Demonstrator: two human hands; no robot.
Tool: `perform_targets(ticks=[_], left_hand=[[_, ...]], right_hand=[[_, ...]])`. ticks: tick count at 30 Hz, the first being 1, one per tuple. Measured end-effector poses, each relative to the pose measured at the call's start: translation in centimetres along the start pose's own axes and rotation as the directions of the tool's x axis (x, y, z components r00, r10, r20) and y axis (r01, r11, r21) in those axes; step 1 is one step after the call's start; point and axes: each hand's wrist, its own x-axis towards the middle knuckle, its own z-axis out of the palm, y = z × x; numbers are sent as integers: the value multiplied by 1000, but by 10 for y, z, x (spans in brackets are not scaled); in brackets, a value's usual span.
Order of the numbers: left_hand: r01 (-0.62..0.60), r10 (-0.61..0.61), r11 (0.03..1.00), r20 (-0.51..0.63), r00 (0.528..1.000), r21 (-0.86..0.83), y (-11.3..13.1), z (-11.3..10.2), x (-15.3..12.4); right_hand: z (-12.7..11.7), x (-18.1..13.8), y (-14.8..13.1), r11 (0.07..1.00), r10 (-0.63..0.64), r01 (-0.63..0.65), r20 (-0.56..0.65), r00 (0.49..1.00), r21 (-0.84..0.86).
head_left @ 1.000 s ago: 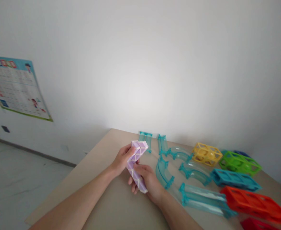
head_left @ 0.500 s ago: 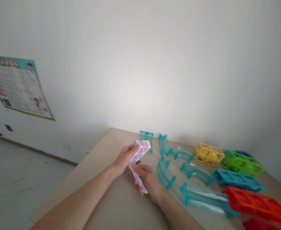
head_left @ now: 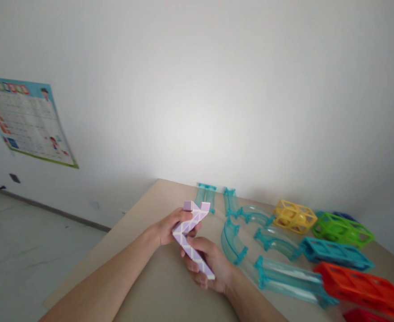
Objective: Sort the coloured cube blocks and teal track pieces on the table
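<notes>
Both my hands grip a purple and white snake puzzle (head_left: 182, 235), held in the air above the table. It is bent into a zigzag of triangular segments, with two short ends sticking up at the top. My left hand (head_left: 171, 226) is closed around the upper stretch, thumb lying across it. Lower down, my right hand (head_left: 212, 264) wraps the straight lower stretch, its thumb near the bend and its fingers underneath. Part of the puzzle's underside is hidden by my fingers.
On the beige table (head_left: 150, 286), clear teal track pieces (head_left: 232, 241) lie right of my hands. Farther right stand a yellow frame block (head_left: 294, 216), a green one (head_left: 341, 229), a blue one (head_left: 336, 254) and a red one (head_left: 361, 286). A white wall (head_left: 197, 112) rises behind.
The snake puzzle has turned in my hands: its bend has shifted left and its top now shows two separate raised ends. My right hand has moved slightly down and right.
</notes>
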Motion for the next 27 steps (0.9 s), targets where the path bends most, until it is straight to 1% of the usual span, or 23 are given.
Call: perform_targets(ticks=[2,4,11,14,18,20,21,24,25,27], left_hand=[[-50,50,999,-60,997,5,-1,2,2],[-81,83,996,-101,991,26,-2,3,4],[-117,128,989,-129,983,85,0,5,4],[-88,121,980,-182,976,178,2,3,4],[-79,179,946,-302,936,315,1,-3,8],[-107,253,924,-376,891,367,-1,-4,11],[-128,303,909,-419,856,396,-2,-4,13],[-178,443,861,-530,723,477,-5,0,16],[-187,470,851,-550,690,492,-5,1,17],[-200,500,841,-579,644,503,-5,4,18]], right_hand=[[0,2,1,999,-52,51,-45,998,-8],[0,4,1,998,-70,69,-83,994,-7],[-4,5,2,998,-67,69,-118,991,12],[-3,5,2,997,-76,76,-153,985,-8],[2,7,2,991,-127,117,-226,966,-60],[5,9,4,986,-165,149,-267,950,-79],[6,11,5,980,-196,174,-293,936,-99],[8,16,9,953,-292,235,-360,886,-193],[8,17,9,942,-315,241,-374,872,-232],[7,18,9,922,-351,238,-396,848,-307]])
